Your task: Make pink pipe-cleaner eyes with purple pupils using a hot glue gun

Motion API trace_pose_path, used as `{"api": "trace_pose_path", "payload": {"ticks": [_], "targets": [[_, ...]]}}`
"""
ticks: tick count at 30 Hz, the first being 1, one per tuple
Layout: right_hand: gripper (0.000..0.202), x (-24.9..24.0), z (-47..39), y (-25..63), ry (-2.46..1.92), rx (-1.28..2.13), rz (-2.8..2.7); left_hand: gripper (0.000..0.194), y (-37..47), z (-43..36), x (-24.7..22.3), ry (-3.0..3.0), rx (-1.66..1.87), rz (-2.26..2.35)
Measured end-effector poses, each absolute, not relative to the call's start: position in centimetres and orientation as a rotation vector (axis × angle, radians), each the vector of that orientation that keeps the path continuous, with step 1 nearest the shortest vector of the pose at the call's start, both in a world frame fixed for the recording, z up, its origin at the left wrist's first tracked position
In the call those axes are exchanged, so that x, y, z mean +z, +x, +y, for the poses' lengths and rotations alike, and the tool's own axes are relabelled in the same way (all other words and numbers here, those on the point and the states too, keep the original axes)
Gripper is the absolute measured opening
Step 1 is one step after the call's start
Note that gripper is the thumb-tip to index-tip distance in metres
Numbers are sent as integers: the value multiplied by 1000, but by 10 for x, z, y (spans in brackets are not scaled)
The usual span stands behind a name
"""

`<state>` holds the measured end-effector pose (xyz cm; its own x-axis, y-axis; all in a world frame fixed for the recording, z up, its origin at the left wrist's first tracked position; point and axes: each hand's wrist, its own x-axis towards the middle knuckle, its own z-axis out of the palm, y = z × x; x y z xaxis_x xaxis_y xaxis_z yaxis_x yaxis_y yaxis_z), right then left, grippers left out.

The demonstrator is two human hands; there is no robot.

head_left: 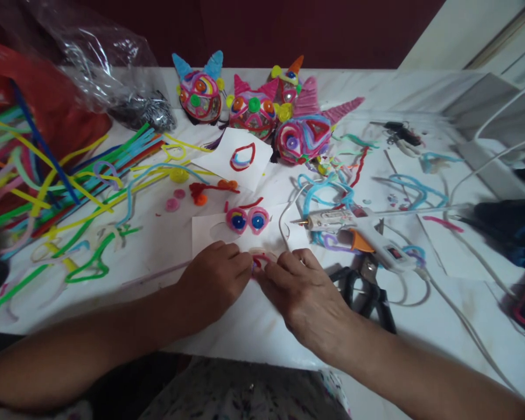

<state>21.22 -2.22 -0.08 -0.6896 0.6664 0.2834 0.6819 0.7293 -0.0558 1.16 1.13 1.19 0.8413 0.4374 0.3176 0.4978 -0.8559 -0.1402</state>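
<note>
Close to the table's front edge, my left hand point(216, 277) and my right hand point(297, 291) meet, fingers bent and pinching. Between them is a small curved pipe-cleaner piece point(262, 257), red and pink with a bit of purple; the fingertips cover much of it. Just beyond lies a pair of pink-rimmed pipe-cleaner eyes point(247, 221) with blue centres, on white paper point(203, 230). Farther back, a white paper sheet point(219, 154) carries a teardrop-shaped pipe-cleaner outline point(243, 157) in red and blue. Right of my hands lies a glue gun point(332, 220) with an orange trigger.
Black-handled pliers or cutters point(367, 286) lie by my right forearm. Several decorated animal heads point(304, 140) stand along the back. Loose pipe cleaners point(83, 181) pile up at left, near a red bag point(65, 111) and a clear plastic bag point(114, 64). White cables point(459, 321) cross the right side.
</note>
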Motion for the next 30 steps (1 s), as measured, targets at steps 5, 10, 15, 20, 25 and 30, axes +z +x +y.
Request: {"api": "trace_pose_path", "payload": {"ticks": [5, 10, 15, 20, 25, 30], "targets": [[14, -3, -22, 212, -1075, -100, -2642, 25, 12, 11, 6, -2771, -421, -714], [14, 5, -20, 217, -1044, -48, -2618, 23, 10, 14, 8, -2790, -387, -699], [23, 6, -17, 219, -1043, 54, -2538, 20, 8, 15, 16, -2820, -285, -682], [28, 2, -14, 216, -1021, 21, -2511, 24, 7, 17, 11, -2828, -258, -666], [31, 3, -14, 213, -1029, 17, -2520, 25, 7, 18, 7, -2847, -211, -699], [28, 2, -14, 213, -1034, -6, -2518, 24, 7, 16, 9, -2845, -229, -693]]}}
